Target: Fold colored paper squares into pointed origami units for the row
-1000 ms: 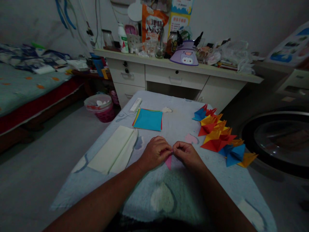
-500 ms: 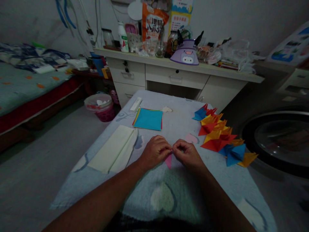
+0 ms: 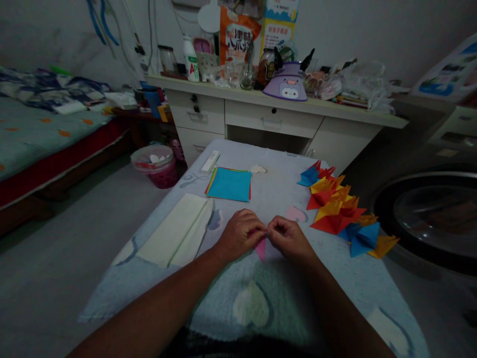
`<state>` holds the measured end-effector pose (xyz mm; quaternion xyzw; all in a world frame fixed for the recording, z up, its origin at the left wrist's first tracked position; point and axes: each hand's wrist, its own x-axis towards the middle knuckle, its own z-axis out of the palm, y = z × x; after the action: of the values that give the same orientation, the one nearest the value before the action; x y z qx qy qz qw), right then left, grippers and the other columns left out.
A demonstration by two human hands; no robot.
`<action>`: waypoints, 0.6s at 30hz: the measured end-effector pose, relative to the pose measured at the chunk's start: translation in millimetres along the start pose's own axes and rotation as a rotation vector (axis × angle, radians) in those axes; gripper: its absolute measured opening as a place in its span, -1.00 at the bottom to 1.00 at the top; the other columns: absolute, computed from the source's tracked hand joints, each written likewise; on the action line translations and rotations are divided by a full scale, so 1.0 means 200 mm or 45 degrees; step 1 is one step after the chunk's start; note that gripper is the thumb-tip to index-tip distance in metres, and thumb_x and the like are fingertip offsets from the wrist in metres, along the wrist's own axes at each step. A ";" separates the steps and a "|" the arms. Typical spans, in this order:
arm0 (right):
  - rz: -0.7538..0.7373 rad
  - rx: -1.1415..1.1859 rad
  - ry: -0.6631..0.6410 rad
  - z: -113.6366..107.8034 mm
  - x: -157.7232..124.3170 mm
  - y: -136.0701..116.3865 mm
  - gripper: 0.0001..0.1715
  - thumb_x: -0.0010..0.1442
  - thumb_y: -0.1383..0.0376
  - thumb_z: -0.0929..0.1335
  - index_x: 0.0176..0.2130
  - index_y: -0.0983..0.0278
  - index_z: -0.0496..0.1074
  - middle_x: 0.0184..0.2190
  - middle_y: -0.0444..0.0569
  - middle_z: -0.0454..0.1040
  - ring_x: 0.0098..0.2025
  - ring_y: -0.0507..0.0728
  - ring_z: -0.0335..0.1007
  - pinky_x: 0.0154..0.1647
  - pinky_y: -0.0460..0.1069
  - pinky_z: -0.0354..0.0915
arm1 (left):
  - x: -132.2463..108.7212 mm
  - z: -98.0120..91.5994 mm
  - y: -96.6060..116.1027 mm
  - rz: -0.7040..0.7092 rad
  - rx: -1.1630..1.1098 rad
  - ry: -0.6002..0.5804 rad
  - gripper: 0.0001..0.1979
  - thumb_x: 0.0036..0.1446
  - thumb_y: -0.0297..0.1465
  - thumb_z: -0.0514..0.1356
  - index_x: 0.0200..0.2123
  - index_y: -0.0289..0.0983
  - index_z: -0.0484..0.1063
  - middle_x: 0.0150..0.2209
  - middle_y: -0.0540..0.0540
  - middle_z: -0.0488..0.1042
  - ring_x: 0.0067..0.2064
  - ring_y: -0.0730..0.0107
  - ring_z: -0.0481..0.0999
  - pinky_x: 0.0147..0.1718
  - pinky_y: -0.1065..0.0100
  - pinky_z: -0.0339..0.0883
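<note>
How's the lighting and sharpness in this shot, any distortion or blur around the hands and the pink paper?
Head view: dim overall, brightest on the back wall; the left hand and right hand pinching the pink paper look soft but readable; head view also shows wide-angle stretch, lengthening the forearms and leaning the desk; corners darken.

On table: paper piece before paper stack, folded shapes right; desk behind table; bed left.

most of the pink paper hides under both hands' grip; its fold cannot be told.
</note>
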<state>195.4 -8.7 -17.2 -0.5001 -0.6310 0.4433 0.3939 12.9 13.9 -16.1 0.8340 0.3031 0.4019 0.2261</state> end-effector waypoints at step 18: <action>-0.563 -0.290 0.220 0.04 -0.01 -0.01 -0.85 0.15 0.47 0.29 -0.32 0.22 0.33 -0.30 -0.08 0.28 -0.31 0.05 0.26 -0.31 -0.06 0.24 | 0.01 0.00 -0.02 -0.175 -0.124 0.083 -0.97 0.09 -0.46 0.26 -0.40 -0.25 0.51 -0.40 -0.05 0.50 -0.24 0.32 0.43 -0.19 0.29 0.29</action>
<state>187.0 -12.0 -18.0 -0.4272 -0.7348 0.2281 0.4749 13.1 18.2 -18.5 0.7856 0.3471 0.4267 0.2834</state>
